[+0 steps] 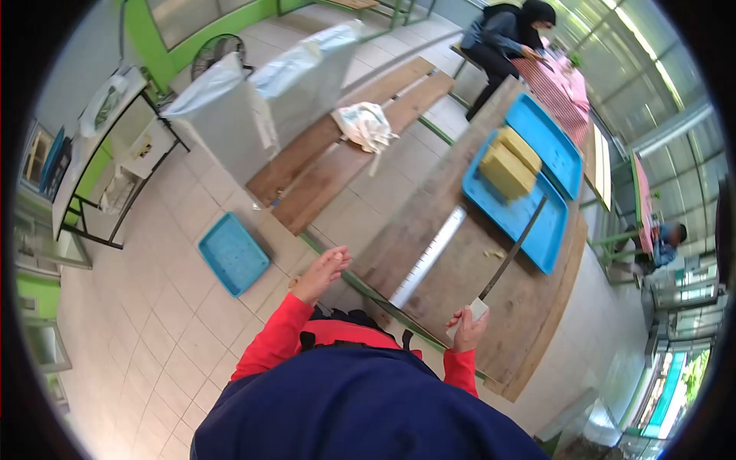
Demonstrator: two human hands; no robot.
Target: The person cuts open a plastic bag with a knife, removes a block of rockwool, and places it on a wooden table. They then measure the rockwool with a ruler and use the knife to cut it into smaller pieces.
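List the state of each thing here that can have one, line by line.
Right hand: closed around the handle of the knife.
Knife: held, blade uncovered.
Left hand: fingers bent, holding nothing visible.
Near table tray: face up, holding yellow blocks.
Yellow blocks: two showing, side by side.
Far table tray: nothing visible in it.
Floor tray: face up, nothing visible in it.
Ruler: flat on the table.
White cloth: crumpled on the bench.

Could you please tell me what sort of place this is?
Perhaps a canteen or communal workroom; I cannot be certain. A long wooden table holds blue trays and yellowish blocks, a wooden bench stands nearby, and a person sits beside a red-checked cloth.
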